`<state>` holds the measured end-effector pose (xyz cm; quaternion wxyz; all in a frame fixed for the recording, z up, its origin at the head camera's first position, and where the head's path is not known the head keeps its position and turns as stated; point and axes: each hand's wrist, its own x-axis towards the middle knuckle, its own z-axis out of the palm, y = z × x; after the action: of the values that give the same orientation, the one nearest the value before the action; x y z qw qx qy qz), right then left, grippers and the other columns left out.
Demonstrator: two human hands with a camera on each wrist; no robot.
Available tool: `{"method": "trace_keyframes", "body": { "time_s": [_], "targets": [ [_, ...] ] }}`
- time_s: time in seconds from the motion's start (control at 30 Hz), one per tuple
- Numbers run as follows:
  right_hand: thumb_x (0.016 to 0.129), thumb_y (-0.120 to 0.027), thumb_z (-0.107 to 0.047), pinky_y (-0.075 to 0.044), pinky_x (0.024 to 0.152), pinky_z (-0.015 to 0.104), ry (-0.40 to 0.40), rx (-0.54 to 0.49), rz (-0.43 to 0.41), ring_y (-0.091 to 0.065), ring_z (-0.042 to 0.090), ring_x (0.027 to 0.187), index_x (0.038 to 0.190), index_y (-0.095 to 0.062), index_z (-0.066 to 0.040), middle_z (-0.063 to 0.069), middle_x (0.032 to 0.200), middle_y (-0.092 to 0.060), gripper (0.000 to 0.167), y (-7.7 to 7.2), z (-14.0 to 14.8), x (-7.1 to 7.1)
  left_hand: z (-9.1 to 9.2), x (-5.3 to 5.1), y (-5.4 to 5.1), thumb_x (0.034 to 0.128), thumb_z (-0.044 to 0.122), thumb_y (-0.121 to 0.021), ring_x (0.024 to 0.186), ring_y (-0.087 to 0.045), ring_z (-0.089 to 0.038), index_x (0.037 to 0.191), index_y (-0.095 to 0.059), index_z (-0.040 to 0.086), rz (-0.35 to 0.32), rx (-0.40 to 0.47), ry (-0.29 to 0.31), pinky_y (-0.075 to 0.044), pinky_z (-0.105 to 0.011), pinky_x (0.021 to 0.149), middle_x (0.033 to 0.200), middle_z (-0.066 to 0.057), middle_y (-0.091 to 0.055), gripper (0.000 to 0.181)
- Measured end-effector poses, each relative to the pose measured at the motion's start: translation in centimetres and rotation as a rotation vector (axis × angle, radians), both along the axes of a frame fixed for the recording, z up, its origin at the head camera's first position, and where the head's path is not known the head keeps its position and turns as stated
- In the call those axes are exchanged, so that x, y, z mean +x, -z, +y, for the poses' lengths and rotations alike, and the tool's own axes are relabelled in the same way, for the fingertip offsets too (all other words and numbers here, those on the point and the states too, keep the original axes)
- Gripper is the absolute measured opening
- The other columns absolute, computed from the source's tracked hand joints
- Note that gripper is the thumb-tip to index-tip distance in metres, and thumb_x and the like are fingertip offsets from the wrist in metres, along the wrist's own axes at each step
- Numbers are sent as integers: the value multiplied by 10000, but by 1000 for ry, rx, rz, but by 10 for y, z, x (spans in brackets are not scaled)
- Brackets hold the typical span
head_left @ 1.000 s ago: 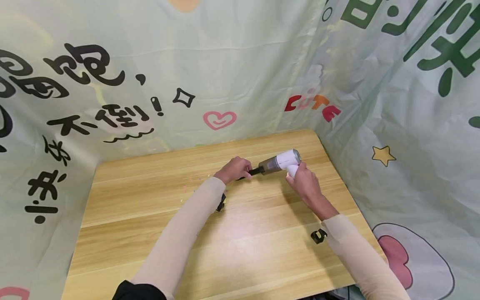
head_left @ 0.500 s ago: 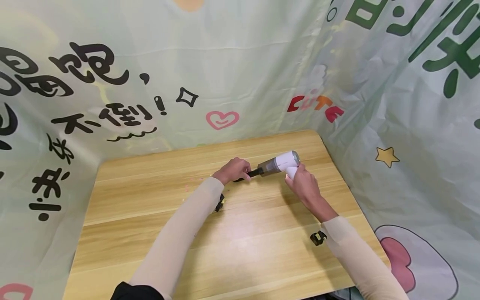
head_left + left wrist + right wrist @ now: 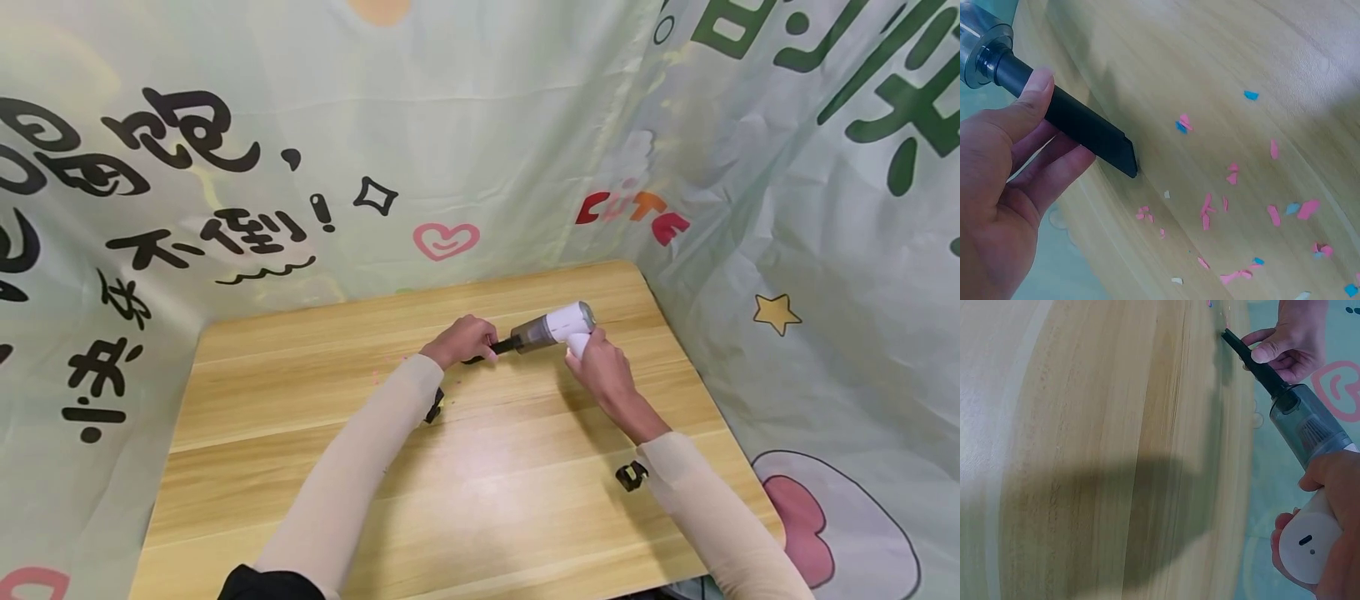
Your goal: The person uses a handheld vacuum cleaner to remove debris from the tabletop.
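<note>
A white handheld vacuum cleaner [image 3: 567, 322] with a see-through grey dust cup [image 3: 1309, 425] is held above the table's far half. Around its white handle my right hand [image 3: 607, 372] is curled. My left hand [image 3: 462, 341] pinches the slim black nozzle [image 3: 1082, 120] between thumb and fingers. In the left wrist view the nozzle's slanted tip is at or just above the wood; contact is hard to tell. Several pink, blue and white paper scraps [image 3: 1206, 219] lie scattered beyond that tip. From the head, my left hand and sleeve hide part of them.
The wooden table [image 3: 480, 483] has its far edge close to a printed fabric backdrop [image 3: 480, 125], which also lines the left and right sides. Black wrist mounts [image 3: 632, 476] hang under both forearms.
Both hands and the vacuum cleaner have shifted slightly left over the table. Their hold on it looks the same. The head view has also swung a little.
</note>
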<state>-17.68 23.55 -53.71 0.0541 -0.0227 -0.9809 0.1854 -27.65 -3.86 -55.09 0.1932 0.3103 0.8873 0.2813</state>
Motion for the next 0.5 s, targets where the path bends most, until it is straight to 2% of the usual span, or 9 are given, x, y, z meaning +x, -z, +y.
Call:
{"method": "trace_keyframes", "body": {
  "time_s": [0.17,0.37,0.5],
  "targets": [
    [954,-649,-319,-560,604,515,-4,1,7,-677,409,716,1177,-498,162,292,882,-664,552,0,-5,-3,-4,-1,0,919,165,-794,943,-708,-179,1085,-759,91,2,-3,-10,-578,-373,908,1065,-63,-769,185],
    [951,-661,-310,-561,585,526,0,9,50,-689,434,703,1151,-509,153,293,862,-668,528,0,-11,-5,-9,-1,-5,926,151,-781,796,-573,-150,1079,-746,78,3,-7,-15,-524,-350,845,948,-64,-724,173],
    [949,-669,-324,-567,603,529,5,11,44,-695,438,723,1152,-510,145,287,871,-668,535,0,-16,-7,-12,-3,-6,928,144,-779,776,-554,-150,1053,-745,84,-3,3,-25,-501,-336,821,935,-59,-720,143]
  ]
}}
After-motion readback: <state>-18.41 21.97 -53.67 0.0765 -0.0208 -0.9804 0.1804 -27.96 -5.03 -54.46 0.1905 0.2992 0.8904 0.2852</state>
